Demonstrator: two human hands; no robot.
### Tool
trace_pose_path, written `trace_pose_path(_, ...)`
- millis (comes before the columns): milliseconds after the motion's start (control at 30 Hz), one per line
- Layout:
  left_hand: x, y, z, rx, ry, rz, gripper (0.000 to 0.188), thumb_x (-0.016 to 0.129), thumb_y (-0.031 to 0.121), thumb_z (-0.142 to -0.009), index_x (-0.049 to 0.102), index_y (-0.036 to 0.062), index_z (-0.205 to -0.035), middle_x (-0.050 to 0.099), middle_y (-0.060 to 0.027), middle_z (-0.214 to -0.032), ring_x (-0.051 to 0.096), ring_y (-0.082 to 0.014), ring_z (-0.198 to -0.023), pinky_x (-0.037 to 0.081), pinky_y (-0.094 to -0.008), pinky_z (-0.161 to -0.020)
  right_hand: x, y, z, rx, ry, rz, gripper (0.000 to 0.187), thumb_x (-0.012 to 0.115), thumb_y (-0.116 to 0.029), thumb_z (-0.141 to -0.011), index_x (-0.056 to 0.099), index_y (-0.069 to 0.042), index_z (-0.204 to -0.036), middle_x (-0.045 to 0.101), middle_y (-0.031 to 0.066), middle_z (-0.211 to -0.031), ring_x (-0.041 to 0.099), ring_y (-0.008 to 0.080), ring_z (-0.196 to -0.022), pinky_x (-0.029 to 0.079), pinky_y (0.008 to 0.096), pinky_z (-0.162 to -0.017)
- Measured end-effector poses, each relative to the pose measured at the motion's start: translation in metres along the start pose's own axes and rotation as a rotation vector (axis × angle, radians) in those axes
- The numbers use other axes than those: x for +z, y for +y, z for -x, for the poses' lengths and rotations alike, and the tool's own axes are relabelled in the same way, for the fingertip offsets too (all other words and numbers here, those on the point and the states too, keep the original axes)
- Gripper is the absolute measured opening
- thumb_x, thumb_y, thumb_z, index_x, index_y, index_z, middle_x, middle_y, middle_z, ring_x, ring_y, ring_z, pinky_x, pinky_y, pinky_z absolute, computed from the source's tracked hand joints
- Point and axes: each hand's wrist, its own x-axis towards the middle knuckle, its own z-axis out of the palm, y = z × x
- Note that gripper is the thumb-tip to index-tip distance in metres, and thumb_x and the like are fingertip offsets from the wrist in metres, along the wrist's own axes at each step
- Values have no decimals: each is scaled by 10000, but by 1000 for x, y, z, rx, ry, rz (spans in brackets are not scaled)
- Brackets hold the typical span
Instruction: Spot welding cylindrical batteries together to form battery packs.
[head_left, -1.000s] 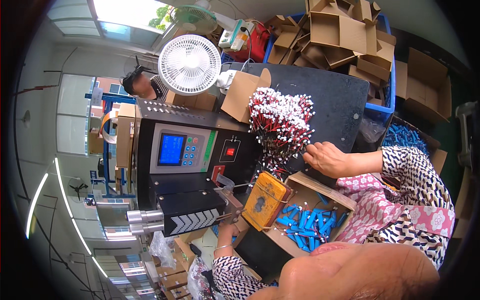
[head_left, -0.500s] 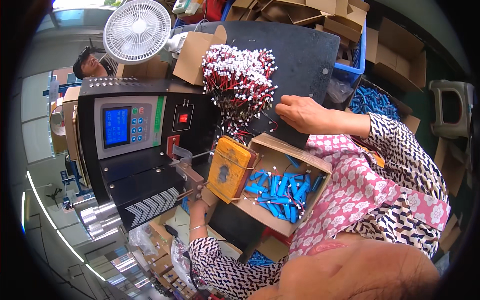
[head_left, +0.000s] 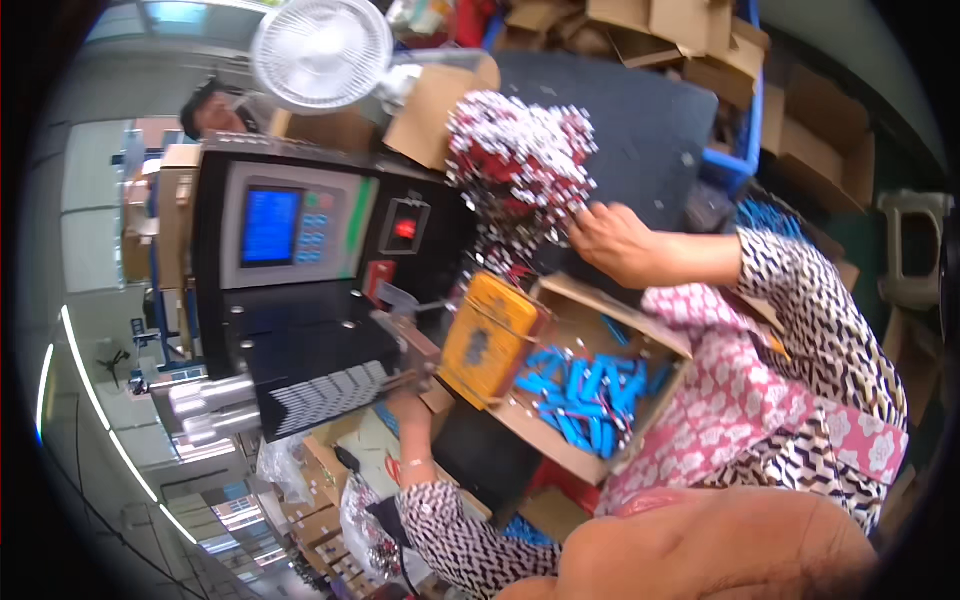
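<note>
My right hand (head_left: 612,243) is at the edge of a heap of red and black wire leads (head_left: 520,160) with small white connectors. Its fingers are bent and pressed together; blur hides what lies between them. Below it, my left hand (head_left: 409,412) reaches beside the front of a black benchtop machine (head_left: 300,330), its fingers mostly hidden by a metal bracket (head_left: 412,350). A cardboard box (head_left: 570,462) holds blue cylindrical cells (head_left: 585,395) with thin wires. Against that box leans a worn yellow block (head_left: 487,340), held by a band.
A white fan (head_left: 322,50) stands behind the machine, near another person (head_left: 215,112). A blue crate (head_left: 735,170) of cardboard is at the top right, with a grey stool (head_left: 912,245) beyond. More blue cells (head_left: 770,218) lie near my right sleeve.
The whole view has shifted and blurred, moving the scene rightward. My right hand has come closer to the wire heap, now touching its edge. My left hand stays by the machine's bracket.
</note>
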Motion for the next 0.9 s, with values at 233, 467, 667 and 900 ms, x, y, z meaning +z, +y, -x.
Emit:
trace_pose_path(233, -129, 90, -4, -156, -224, -266, 217, 579, 179, -862, 602, -1, -981, 672, -145, -906, 668, -258, -792, 522, -368, -688, -53, 42, 22, -23, 108, -733, 193, 473, 87, -729, 453, 41, -915, 480, 205, -918, 529, 390, -851, 462, 433, -708)
trace_pose_path(467, -179, 234, 1, -385, 448, 1554, 280, 628, 103, -878, 489, -25, -1084, 636, -132, -887, 633, -179, -770, 512, -281, -710, -50, 26, 15, -25, 162, -498, 123, 511, -44, -812, 495, 7, -923, 507, 179, -856, 537, 361, -837, 448, 428, -731)
trace_pose_path(667, -179, 263, -4, -169, 652, 1151, 202, 653, 61, -857, 586, -47, -1013, 638, -97, -954, 601, -157, -832, 486, -289, -783, -76, -13, -6, -318, 58, -587, 110, 548, -62, -816, 502, 23, -869, 557, 218, -819, 583, 368, -817, 463, 446, -690)
trace_pose_path(900, -177, 264, -13, -236, 542, 1143, 188, 669, 38, -840, 617, -72, -983, 681, -133, -938, 643, -161, -826, 509, -290, -756, -92, -49, -21, -257, -89, -835, 148, 554, -73, -834, 511, 57, -889, 585, 223, -688, 607, 385, -697, 477, 441, -614)
